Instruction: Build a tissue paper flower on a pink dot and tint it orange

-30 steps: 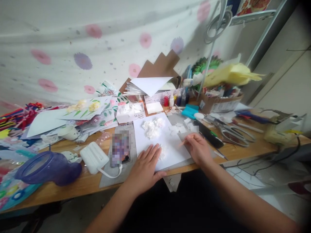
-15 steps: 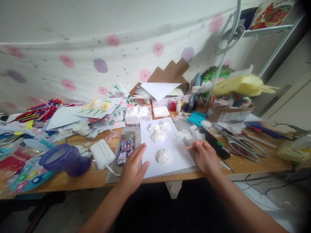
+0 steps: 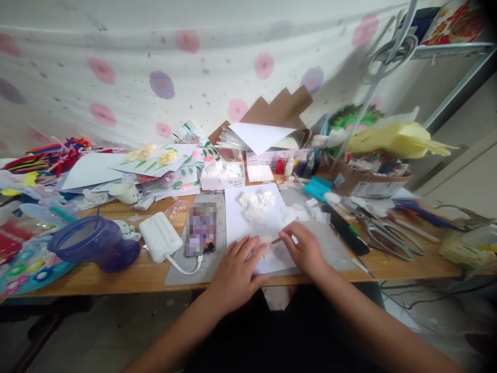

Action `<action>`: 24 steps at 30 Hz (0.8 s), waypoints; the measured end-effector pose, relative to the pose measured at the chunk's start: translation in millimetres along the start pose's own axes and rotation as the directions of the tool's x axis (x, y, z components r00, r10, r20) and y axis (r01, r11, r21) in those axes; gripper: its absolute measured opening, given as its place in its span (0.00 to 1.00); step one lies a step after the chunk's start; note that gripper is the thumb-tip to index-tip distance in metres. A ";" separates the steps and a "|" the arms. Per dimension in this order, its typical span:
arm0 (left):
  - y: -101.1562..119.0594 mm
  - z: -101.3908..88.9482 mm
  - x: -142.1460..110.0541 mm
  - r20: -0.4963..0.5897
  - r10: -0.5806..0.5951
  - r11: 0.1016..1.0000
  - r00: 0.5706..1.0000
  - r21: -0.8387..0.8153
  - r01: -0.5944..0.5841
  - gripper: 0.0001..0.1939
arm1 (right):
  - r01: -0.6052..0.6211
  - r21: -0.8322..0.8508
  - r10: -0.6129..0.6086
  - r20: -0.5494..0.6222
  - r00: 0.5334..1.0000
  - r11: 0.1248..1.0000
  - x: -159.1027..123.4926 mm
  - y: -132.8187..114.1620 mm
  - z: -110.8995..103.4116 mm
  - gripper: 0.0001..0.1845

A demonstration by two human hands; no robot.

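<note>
We hold our left hand (image 3: 237,270) low over the white sheet (image 3: 236,220), thumb and fingers apart, beside the small white cluster (image 3: 267,247). Our right hand (image 3: 305,247) has thumb and fingertips together, clamped on a thin stick (image 3: 276,241) pointing to nine o'clock at that cluster. From the cluster, we see the larger white cluster (image 3: 256,207) at twelve o'clock, the phone (image 3: 201,228) toward ten, and scissors (image 3: 388,239) at three.

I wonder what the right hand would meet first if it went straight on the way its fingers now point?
Probably the small white clump, just ahead of the right hand, before the left hand, though depth is unclear.
</note>
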State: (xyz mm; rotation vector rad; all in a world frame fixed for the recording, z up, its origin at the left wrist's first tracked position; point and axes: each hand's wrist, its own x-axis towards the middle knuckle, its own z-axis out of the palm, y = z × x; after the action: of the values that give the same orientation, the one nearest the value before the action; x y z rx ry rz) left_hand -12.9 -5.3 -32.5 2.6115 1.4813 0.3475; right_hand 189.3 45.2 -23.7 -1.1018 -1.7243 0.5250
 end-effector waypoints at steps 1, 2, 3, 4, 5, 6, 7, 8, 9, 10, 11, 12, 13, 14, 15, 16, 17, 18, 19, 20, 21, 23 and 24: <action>-0.2 0.3 -0.1 0.004 0.001 1.000 1.000 -0.002 -0.001 0.30 | 0.004 -0.024 -0.004 -0.009 1.000 1.000 -0.1 0.9 0.1 0.11; -0.5 0.5 -0.1 0.007 0.003 1.000 1.000 -0.004 -0.003 0.31 | 0.006 -0.046 -0.007 -0.024 1.000 0.999 -0.6 1.9 0.1 0.11; -0.7 0.6 0.0 0.007 0.003 1.000 1.000 -0.006 -0.003 0.31 | 0.009 -0.065 -0.011 -0.037 0.999 0.998 -1.2 2.8 0.3 0.11; -0.8 0.6 0.2 0.005 0.003 1.000 1.000 -0.007 -0.003 0.31 | 0.016 -0.082 -0.019 -0.039 0.999 0.996 -1.7 3.6 0.7 0.11; -0.8 0.4 0.4 0.000 0.002 1.000 1.000 -0.008 -0.002 0.30 | 0.028 -0.097 -0.031 -0.029 0.999 0.995 -2.2 4.3 1.6 0.11; -0.7 0.3 0.6 -0.004 0.001 1.000 1.000 -0.009 -0.001 0.30 | 0.041 -0.110 -0.042 -0.011 0.999 0.993 -2.5 5.0 2.9 0.11; -0.4 0.0 0.8 -0.008 0.002 1.000 1.000 -0.011 -0.002 0.31 | 0.053 -0.124 -0.052 0.010 0.999 0.991 -2.6 5.6 4.4 0.11; -0.2 -0.2 1.0 -0.013 0.003 1.000 1.000 -0.014 -0.004 0.31 | 0.062 -0.138 -0.058 0.029 0.998 0.989 -2.5 6.3 5.9 0.12; 0.1 -0.3 1.1 -0.017 0.006 1.000 1.000 -0.018 -0.006 0.31 | 0.067 -0.152 -0.061 0.043 0.997 0.986 -2.2 6.9 7.2 0.12; 0.3 -0.3 1.2 -0.020 0.008 1.000 1.000 -0.024 -0.009 0.31 | 0.071 -0.166 -0.063 0.055 0.997 0.983 -1.6 7.3 8.2 0.12; 0.3 -0.3 1.2 -0.024 0.011 0.999 1.000 -0.030 -0.011 0.31 | 0.076 -0.179 -0.065 0.068 0.996 0.981 -0.8 7.4 8.6 0.12; 0.2 -0.1 1.3 -0.026 0.011 0.999 1.000 -0.036 -0.012 0.31 | 0.084 -0.189 -0.069 0.085 0.994 0.978 0.5 7.1 8.6 0.12; 0.0 0.2 1.5 -0.029 0.009 0.999 1.000 -0.042 -0.011 0.31 | 0.094 -0.196 -0.074 0.108 0.991 0.976 2.2 6.0 8.2 0.12; -0.3 0.4 1.8 -0.029 0.007 0.999 1.000 -0.048 -0.008 0.31 | 0.107 -0.199 -0.080 0.137 0.987 0.974 4.2 4.2 7.5 0.12; -0.5 0.6 2.1 -0.027 0.004 0.999 1.000 -0.053 -0.006 0.31 | 0.119 -0.198 -0.086 0.169 0.982 0.973 6.5 1.7 6.9 0.11; -0.5 0.7 2.6 -0.025 0.001 0.998 1.000 -0.058 -0.003 0.31 | 0.131 -0.191 -0.092 0.201 0.975 0.973 8.9 -1.3 6.5 0.11; -0.4 0.6 3.0 -0.023 -0.003 0.998 1.000 -0.062 0.001 0.31 | 0.139 -0.181 -0.096 0.230 0.969 0.974 11.1 -4.5 6.3 0.11; -0.2 0.4 3.5 -0.021 -0.006 0.998 1.000 -0.067 0.005 0.32 | 0.143 -0.167 -0.098 0.252 0.963 0.976 13.0 -7.5 6.5 0.11; 0.0 0.1 3.8 -0.020 -0.010 0.997 1.000 -0.073 0.008 0.32 | 0.140 -0.150 -0.097 0.265 0.959 0.979 14.2 -9.9 6.8 0.12; 0.1 -0.2 3.9 -0.021 -0.015 0.997 1.000 -0.081 0.014 0.32 | 0.132 -0.130 -0.094 0.266 0.959 0.983 14.7 -11.2 7.0 0.12; -0.2 -0.4 3.8 -0.024 -0.020 0.996 1.000 -0.092 0.018 0.32 | 0.119 -0.107 -0.088 0.257 0.962 0.987 14.3 -11.3 6.8 0.12; -2.7 -0.1 2.6 -0.044 -0.020 0.989 0.999 -0.147 0.014 0.31 | 0.076 -0.053 -0.064 0.201 0.978 0.996 11.5 -7.0 4.2 0.11; -5.1 0.5 1.5 -0.067 -0.025 0.980 0.997 -0.199 0.012 0.30 | 0.044 -0.022 -0.040 0.147 0.988 0.999 9.3 -2.7 1.3 0.11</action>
State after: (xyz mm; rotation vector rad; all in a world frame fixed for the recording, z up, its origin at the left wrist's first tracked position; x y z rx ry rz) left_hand -16.2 -1.5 -33.8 2.4508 1.4099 0.5581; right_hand 186.0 52.0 -17.5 -1.0646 -1.8820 0.5713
